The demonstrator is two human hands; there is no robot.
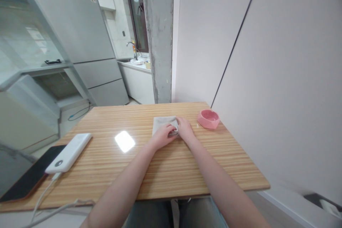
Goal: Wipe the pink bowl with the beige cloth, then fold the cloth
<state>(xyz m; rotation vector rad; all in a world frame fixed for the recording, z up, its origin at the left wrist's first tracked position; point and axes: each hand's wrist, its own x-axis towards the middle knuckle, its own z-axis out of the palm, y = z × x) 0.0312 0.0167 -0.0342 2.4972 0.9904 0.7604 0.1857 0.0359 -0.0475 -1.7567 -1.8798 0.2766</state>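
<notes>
Across the room's left side: tall grey fridge (77,25), glass shelving (32,67) in front, concrete pillar (158,35) at centre, sink counter (136,65) beyond. Nearer, striped wooden table (149,171) against the pale wall. On its left edge, black phone (29,178), with white power bank (68,152) just beside, partly overlapping, cable (44,194) trailing off the front. Near the far right corner, pink ashtray (208,118), close to but apart from the hands. At the far middle, folded grey cloth (162,124), flat on the wood. Left hand (162,136) pressed on its near edge, fingers curled over the fabric. Right hand (184,129) touching its right edge, fingers pinching the fold beside the left.
</notes>
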